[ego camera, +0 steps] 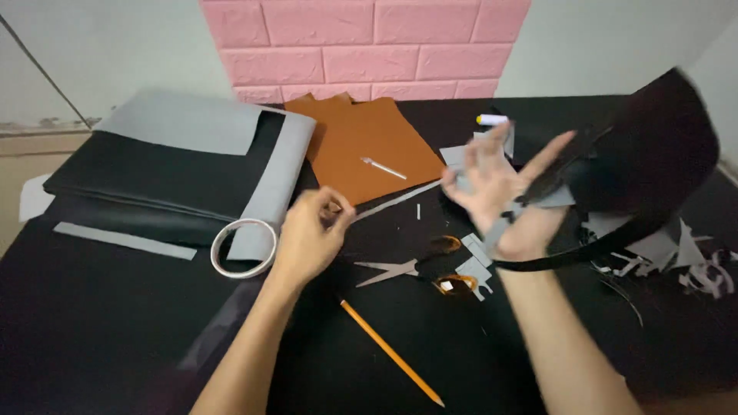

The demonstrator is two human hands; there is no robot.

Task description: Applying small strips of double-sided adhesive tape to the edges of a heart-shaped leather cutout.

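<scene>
My left hand (309,237) is closed, pinching the near end of a thin grey strip (400,200) that runs up and right across the black table (92,330). My right hand (503,192) is raised with fingers spread, and a blurred black piece of material (653,154) with a grey underside and a black strap (569,257) hangs against its palm and wrist. Scissors (419,270) with dark and orange handles lie between my two hands. A yellow pencil (392,353) lies near my left forearm.
A roll of tape (244,247) lies left of my left hand. Folded black and grey sheets (177,165) lie at the back left. A brown sheet (369,146) carries a small craft knife (383,168). Grey offcuts (676,257) litter the right. A white marker (492,119) is at the back.
</scene>
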